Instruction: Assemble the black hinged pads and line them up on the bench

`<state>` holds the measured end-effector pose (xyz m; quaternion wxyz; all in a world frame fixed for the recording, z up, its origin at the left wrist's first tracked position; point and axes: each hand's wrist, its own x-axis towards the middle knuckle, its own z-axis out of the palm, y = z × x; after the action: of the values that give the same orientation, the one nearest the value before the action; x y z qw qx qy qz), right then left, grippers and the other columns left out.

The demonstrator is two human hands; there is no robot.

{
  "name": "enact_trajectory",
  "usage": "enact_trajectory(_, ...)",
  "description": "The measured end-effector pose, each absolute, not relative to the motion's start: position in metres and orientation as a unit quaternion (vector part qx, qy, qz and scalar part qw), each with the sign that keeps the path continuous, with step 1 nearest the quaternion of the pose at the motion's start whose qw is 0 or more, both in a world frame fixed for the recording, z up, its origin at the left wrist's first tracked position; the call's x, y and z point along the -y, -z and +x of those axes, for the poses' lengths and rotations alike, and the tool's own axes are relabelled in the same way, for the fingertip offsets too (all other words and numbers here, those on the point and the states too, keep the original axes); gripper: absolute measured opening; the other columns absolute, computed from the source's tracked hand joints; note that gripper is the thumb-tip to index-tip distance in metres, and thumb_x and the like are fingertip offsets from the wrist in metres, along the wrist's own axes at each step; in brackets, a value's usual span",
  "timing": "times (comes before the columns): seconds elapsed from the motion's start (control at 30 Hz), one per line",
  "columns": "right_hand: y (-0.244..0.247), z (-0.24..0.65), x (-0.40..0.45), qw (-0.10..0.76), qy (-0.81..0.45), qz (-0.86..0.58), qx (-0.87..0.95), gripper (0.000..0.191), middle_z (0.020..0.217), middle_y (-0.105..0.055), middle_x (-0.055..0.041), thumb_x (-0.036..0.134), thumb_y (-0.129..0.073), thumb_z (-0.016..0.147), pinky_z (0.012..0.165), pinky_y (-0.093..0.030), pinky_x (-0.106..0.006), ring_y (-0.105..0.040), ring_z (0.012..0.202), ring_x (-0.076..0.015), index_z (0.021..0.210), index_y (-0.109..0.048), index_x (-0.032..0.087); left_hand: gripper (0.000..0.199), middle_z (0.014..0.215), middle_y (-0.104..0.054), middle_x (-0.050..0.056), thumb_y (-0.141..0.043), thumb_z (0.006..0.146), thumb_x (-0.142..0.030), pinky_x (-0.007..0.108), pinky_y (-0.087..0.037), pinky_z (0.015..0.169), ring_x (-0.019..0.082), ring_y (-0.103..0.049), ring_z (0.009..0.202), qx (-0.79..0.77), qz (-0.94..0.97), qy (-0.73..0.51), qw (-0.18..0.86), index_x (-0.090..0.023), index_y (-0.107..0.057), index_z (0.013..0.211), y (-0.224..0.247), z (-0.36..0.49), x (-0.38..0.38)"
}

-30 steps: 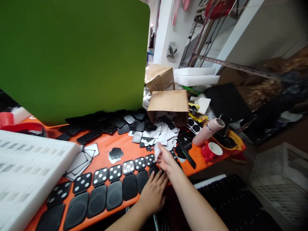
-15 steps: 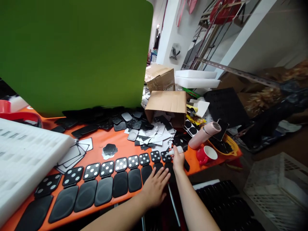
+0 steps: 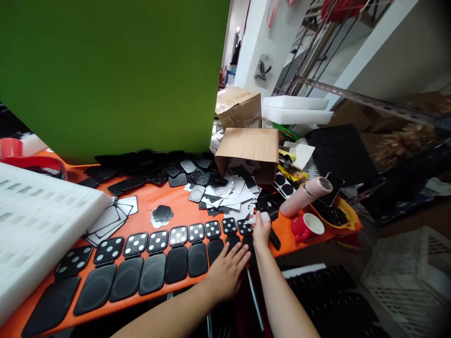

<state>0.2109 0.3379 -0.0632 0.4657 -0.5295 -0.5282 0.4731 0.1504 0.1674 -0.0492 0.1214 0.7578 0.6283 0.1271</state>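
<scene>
A row of opened black hinged cases (image 3: 197,260) runs along the front of the orange table; their upper halves carry white dots. My right hand (image 3: 261,233) is closed around a small white squeeze bottle (image 3: 265,217), its thin nozzle pointing left over the dotted half (image 3: 244,227) of the rightmost case. My left hand (image 3: 225,272) lies flat with fingers spread, its fingertips on the lower black halves near the right end. Whether the nozzle touches the dotted half I cannot tell.
Behind the row lie a small stack of black pieces (image 3: 162,213), loose white and black sheets (image 3: 229,195) and an open cardboard box (image 3: 248,145). A pink flask (image 3: 305,197) and red mug (image 3: 307,227) stand right of my right hand. White foam (image 3: 45,225) occupies the left.
The whole view has shifted slightly. Both hands keep nearly the same places, the left spread over the cases and the right holding the squeeze bottle at the rightmost case.
</scene>
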Motion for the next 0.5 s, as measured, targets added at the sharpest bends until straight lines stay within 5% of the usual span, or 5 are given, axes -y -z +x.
enact_trajectory(0.5, 0.0663, 0.2088, -0.3394, 0.473, -0.448, -0.534, 0.539, 0.045, 0.073, -0.065, -0.0093, 0.055, -0.046, 0.073, 0.044, -0.041, -0.023, -0.057, 0.053, -0.0155, 0.080, -0.058, 0.012, 0.065, 0.144, -0.010, 0.003, -0.036, 0.080, -0.038, 0.048, -0.004, 0.102, 0.024, -0.007, 0.129, -0.625, 0.767, -0.101, 0.100, -0.019, -0.011, 0.136, 0.0492, 0.1501, -0.1663)
